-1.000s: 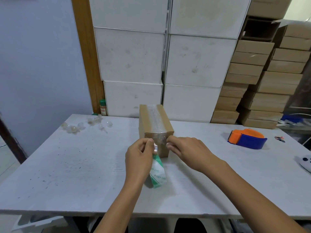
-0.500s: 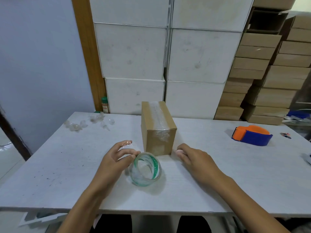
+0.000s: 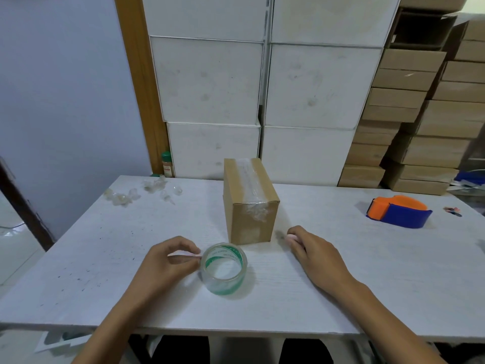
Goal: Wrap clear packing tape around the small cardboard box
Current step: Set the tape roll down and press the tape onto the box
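The left hand (image 3: 168, 264) curls loosely, fingertips touching the tape roll (image 3: 223, 271) lying flat on the table (image 3: 393, 271). The right hand (image 3: 315, 256) rests there, empty. At twelve o'clock stands the cardboard box (image 3: 249, 203), tape over its top.

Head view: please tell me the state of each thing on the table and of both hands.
Small cardboard box: closed, upright, clear tape over top.
Clear tape roll: lying flat beside the box.
Tape dispenser: idle, untouched.
Tape scraps: crumpled, loose.
Left hand: fingertips touching the roll.
Right hand: resting on table, holding nothing.
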Motion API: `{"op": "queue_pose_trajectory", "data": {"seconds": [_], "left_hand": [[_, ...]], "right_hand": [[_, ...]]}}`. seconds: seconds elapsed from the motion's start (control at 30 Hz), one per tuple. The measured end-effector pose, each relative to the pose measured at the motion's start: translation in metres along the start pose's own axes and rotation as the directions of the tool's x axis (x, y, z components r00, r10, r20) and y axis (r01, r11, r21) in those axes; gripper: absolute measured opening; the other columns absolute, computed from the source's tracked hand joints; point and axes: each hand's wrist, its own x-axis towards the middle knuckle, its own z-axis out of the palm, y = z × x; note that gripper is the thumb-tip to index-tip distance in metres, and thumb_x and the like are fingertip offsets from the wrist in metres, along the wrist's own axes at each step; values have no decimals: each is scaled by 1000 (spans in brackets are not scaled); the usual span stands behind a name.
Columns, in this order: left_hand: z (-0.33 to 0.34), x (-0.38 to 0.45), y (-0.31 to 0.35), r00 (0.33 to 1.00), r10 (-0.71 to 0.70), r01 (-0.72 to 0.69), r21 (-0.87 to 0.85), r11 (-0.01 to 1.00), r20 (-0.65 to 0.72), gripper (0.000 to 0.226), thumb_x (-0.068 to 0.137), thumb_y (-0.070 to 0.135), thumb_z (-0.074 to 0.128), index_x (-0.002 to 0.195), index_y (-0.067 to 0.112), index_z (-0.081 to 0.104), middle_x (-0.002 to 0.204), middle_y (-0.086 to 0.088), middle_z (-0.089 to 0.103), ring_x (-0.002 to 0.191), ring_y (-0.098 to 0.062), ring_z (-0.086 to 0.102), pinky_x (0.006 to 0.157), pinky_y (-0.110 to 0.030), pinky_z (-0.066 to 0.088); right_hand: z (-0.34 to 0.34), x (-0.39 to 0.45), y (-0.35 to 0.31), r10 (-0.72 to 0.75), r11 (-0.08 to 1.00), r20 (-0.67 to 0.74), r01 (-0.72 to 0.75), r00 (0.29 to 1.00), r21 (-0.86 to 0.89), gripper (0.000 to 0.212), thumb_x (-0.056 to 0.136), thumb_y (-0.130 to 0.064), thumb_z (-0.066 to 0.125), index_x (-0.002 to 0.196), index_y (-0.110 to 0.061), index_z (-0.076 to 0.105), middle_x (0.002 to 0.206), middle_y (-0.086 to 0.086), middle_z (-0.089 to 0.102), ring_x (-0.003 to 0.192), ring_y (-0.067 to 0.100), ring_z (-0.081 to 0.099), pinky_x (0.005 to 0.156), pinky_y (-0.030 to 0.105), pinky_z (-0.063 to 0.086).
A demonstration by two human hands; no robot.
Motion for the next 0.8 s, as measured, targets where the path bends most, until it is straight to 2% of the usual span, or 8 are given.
{"op": "queue_pose_trajectory", "data": {"seconds": [0.07, 0.13, 0.23, 0.33, 0.5, 0.57, 0.67, 0.8], "left_hand": [[1, -3, -5, 997, 64, -58, 134, 989, -40, 12, 90, 9, 83, 93, 18, 75, 83, -8, 85, 66, -15, 71, 71, -30, 52], [0, -4, -9, 984, 159, -135, 237, 962, -83, 25, 85, 4, 86, 96, 25, 77, 84, -1, 83, 74, -12, 78, 74, -21, 59], [-1, -6, -12, 973, 222, -197, 283, 939, -61, 53, 82, -1, 88, 116, 37, 74, 92, 8, 82, 87, -7, 81, 85, -13, 60], [-1, -5, -16, 967, 241, -206, 312, 928, -78, 52, 83, 1, 88, 113, 41, 75, 100, 16, 80, 88, -3, 81, 83, -15, 61], [-4, -4, -17, 964, 248, -207, 325, 923, -91, 51, 81, 5, 91, 112, 42, 75, 102, 19, 78, 89, -1, 79, 79, -6, 56], [-6, -2, -19, 964, 253, -213, 332, 919, -82, 55, 80, 6, 92, 114, 45, 74, 105, 20, 78, 94, -1, 79, 83, -10, 58], [-8, -1, -19, 962, 258, -219, 320, 922, -85, 56, 79, 6, 92, 118, 43, 74, 107, 20, 78, 100, -4, 77, 93, -23, 59], [-11, -3, -15, 957, 283, -250, 328, 911, -57, 62, 79, 10, 92, 126, 45, 71, 115, 25, 76, 112, -2, 73, 101, -29, 59]], "right_hand": [[1, 0, 1, -9, 1000, -45, 8, 999, -17, 17, 112, -43, 45, 105, -35, 58, 93, -15, 69, 85, 10, 61, 71, 36, 54], [5, 0, 4, -11, 999, -78, 8, 997, -41, 15, 111, -39, 49, 107, -32, 62, 95, -17, 67, 88, 11, 58, 70, 35, 53], [12, 1, 10, 0, 998, -113, -6, 994, -55, 7, 109, -31, 57, 108, -28, 64, 93, -20, 60, 87, 14, 54, 66, 32, 46], [15, 1, 14, 6, 998, -128, -14, 992, -57, 5, 106, -24, 63, 110, -28, 64, 92, -20, 57, 87, 16, 54, 67, 33, 44], [17, -1, 16, -17, 999, -136, 12, 991, -35, 13, 99, -19, 65, 110, -27, 65, 96, -19, 63, 89, 16, 58, 73, 38, 51], [16, -3, 15, -15, 1000, -131, 11, 991, -26, 17, 98, -22, 66, 114, -26, 66, 99, -22, 60, 94, 15, 59, 77, 37, 50], [14, -4, 13, 12, 1000, -109, -14, 994, -14, 25, 97, -28, 66, 122, -25, 65, 106, -21, 59, 102, 16, 60, 82, 37, 46], [7, -5, 8, 67, 998, -68, -65, 995, 21, 36, 98, -34, 65, 133, -27, 61, 121, -15, 65, 115, 17, 59, 89, 37, 46]]}}
